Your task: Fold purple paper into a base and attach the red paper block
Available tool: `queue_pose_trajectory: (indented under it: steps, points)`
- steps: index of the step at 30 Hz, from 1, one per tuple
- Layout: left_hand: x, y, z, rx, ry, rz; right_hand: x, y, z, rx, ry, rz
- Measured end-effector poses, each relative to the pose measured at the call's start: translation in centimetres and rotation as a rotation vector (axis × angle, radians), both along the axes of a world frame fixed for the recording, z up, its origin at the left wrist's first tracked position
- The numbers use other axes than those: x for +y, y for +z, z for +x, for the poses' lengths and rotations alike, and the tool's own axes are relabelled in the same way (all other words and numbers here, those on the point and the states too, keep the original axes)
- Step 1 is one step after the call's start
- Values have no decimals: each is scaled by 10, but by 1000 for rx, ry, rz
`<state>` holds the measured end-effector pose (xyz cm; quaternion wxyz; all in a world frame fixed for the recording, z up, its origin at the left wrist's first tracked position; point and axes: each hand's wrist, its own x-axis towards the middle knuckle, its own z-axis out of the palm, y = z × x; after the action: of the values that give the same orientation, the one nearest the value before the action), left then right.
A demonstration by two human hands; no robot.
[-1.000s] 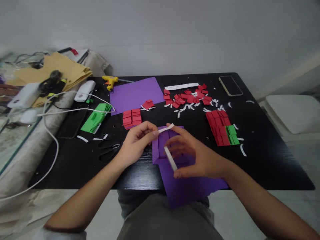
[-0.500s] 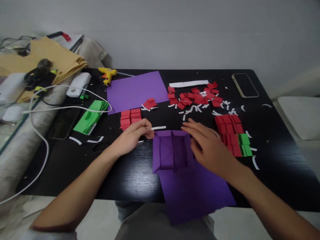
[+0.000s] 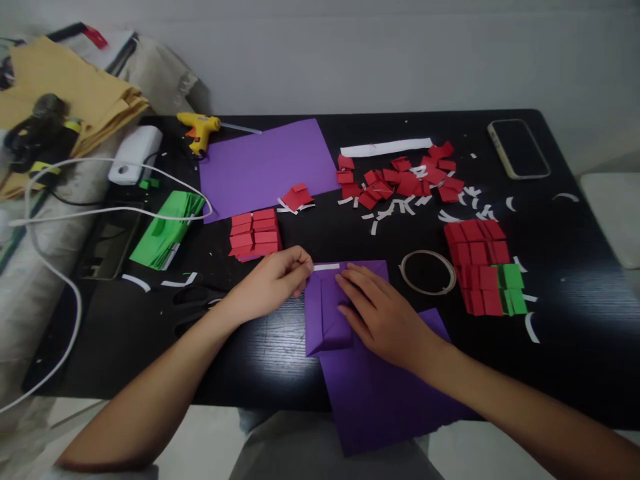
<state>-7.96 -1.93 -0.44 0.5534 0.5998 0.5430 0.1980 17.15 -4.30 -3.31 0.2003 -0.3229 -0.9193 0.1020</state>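
Between the two hands' fingertips, head view: narrow white paper strip (image 3: pixel 327 267) lies along the far edge of a purple folded-paper piece (image 3: pixel 333 323) with creased flaps. Left hand (image 3: pixel 273 283): thumb and forefinger together, pinched at the strip's left end. Right hand (image 3: pixel 385 320): fingers slightly apart, laid over the piece's right half, index tip just beside the strip's other end; thumb hidden. Below the right palm, a purple paper sheet (image 3: pixel 377 407) with a ragged near edge sits partly under the piece and overhangs the black wood-grain table (image 3: pixel 565 363). Just right of the right fingers: thin pale tape ring (image 3: pixel 453 275), flat. Farther right: block of red and green folded-paper units (image 3: pixel 477 267). Beyond the right fingertips: loose red paper pieces (image 3: pixel 410 183) among white offcuts, then a long white paper strip (image 3: pixel 386 147) behind them. Just beyond the left fingers: smaller red folded-paper block (image 3: pixel 255 233); behind it, a flat purple paper rectangle (image 3: pixel 265 167) with a yellow glue gun (image 3: pixel 201 130) at its far-left corner. Left of the left fingers: black-handled scissors (image 3: pixel 194 295), partly behind the wrist; farther left, green folded-paper stack (image 3: pixel 167 230).
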Motion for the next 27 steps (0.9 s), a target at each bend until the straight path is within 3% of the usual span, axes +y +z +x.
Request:
queue_pose_trajectory:
  steps: [10, 27]
  points:
    - [1, -2, 9, 70, -37, 3, -4, -2, -3, 38, -24, 46]
    - [3, -1, 11, 123, -38, 14, -6, -2, -2, 18, -29, -60]
